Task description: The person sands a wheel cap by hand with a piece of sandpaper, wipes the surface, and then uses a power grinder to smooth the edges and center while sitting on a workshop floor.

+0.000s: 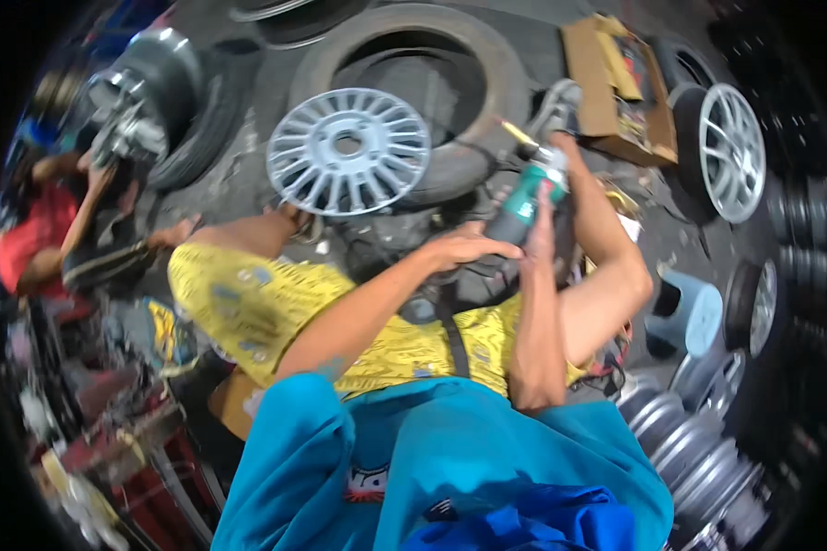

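Observation:
I hold a green and black power tool (524, 204) with a silver front and a thin yellow-tipped attachment, angled up and away from me. My left hand (473, 246) is closed on its dark rear end; my right hand (540, 219) is wrapped along its body. Just left of the tool a pale silver multi-spoke wheel (386, 138) lies face up, overlapping the rim of a large tyre (492, 69). A dark cord (455, 344) runs across my yellow shorts.
At left a co-worker in red (37, 239) handles a silver wheel (165, 73). A cardboard box (583, 87) and upright white-spoked wheel (735, 151) stand right, above a blue container (698, 312) and stacked rims (671, 450). Red metal equipment (165, 477) sits lower left.

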Motion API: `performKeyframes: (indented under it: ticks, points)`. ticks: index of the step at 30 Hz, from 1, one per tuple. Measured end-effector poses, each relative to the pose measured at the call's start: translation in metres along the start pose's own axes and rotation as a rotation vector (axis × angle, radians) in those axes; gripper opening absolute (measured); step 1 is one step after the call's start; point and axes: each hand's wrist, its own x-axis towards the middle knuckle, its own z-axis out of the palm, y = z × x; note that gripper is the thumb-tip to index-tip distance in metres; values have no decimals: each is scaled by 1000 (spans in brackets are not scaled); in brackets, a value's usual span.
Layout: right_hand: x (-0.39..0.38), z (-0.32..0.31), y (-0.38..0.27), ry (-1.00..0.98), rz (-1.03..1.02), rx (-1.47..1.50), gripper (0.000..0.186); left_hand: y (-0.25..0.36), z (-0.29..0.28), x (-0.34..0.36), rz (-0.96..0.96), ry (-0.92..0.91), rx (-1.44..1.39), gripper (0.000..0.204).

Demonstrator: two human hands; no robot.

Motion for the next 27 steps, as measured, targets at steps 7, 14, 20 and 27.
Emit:
performKeyframes:
  ticks: [7, 14, 20, 27]
  points:
    - [7, 6, 6, 111, 35, -32, 67, -10, -11, 15, -7, 141, 271, 42]
    - [2, 4, 22, 87, -15, 95, 65, -13, -16, 15, 17, 141, 363, 57]
    - [11, -26, 37, 254, 116, -136, 67, -20, -9, 25, 1, 370, 800, 81]
    - [18, -49, 89, 422, 434, -162, 41, -58, 2, 17, -219, 416, 1020, 82]
